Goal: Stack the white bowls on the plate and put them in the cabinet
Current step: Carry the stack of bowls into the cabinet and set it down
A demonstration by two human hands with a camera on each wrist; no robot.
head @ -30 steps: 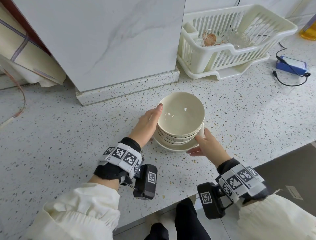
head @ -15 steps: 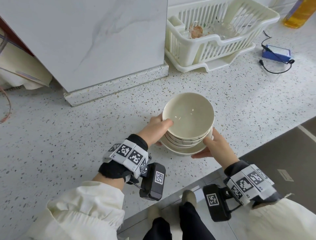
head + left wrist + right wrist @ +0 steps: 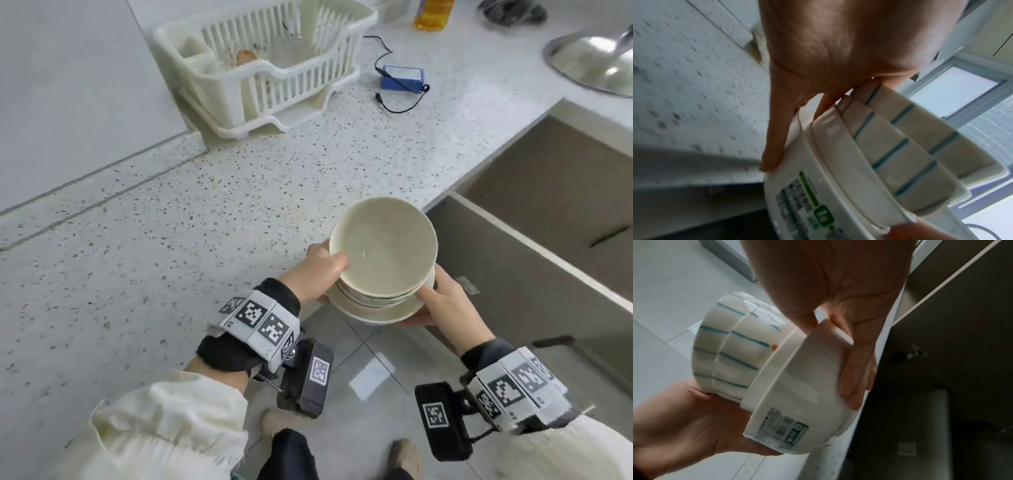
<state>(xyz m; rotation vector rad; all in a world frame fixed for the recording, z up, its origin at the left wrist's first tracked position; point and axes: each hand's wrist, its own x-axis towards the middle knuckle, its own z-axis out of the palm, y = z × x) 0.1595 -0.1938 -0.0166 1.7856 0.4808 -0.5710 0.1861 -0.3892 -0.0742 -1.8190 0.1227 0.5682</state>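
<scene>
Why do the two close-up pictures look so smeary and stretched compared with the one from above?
Head view: sharp, evenly lit, faint glints inside the top bowl. Left wrist view: counter streaked by motion blur, left hand looming large. Right wrist view: soft focus, glare patches on the plate, dark cabinet interior.

Stack of glossy white ceramic bowls (image 3: 383,253) with thin teal stripes sits nested on a white round plate (image 3: 376,310).
Held upright in the air past the speckled surface's (image 3: 205,212) edge; a printed label shows on the plate's underside.
</scene>
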